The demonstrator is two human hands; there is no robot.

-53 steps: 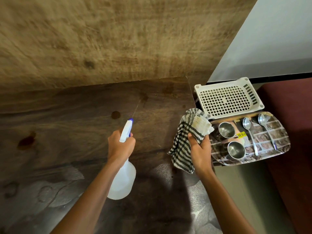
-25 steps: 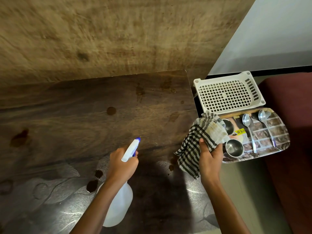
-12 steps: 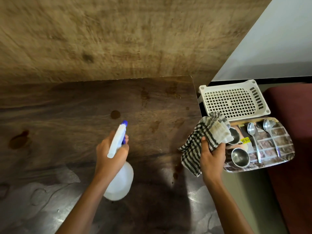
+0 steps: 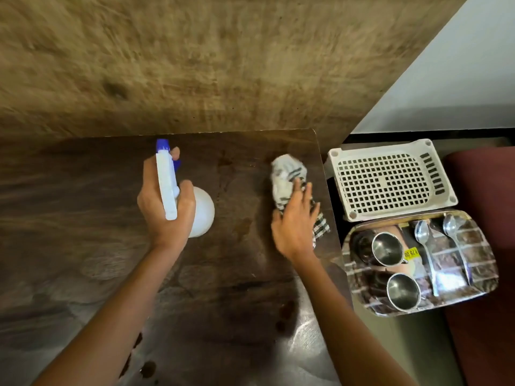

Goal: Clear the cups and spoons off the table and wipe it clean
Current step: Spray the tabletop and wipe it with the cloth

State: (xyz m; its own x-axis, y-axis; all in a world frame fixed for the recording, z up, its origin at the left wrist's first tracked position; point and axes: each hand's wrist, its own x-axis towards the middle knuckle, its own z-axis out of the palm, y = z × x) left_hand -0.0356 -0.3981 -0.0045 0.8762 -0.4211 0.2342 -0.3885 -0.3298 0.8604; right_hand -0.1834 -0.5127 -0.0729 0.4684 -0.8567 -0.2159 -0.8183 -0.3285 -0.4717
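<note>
Cups (image 4: 387, 249) and spoons (image 4: 425, 254) already on the tray (image 4: 473, 285); right hand (image 4: 295, 229) presses flat on checked cloth (image 4: 287, 176), left hand (image 4: 164, 207) grips spray bottle (image 4: 167, 185); near stains (image 4: 284, 313) left.

Left forearm (image 4: 111, 310), right forearm (image 4: 342, 310) showing bare up to frame edge; left grip (image 4: 164, 207), right grip (image 4: 292, 227) likewise showing bare skin.

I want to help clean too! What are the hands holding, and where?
The left hand grips the spray bottle by its neck. The right hand presses the checked cloth onto the table, fingers flat.
</note>
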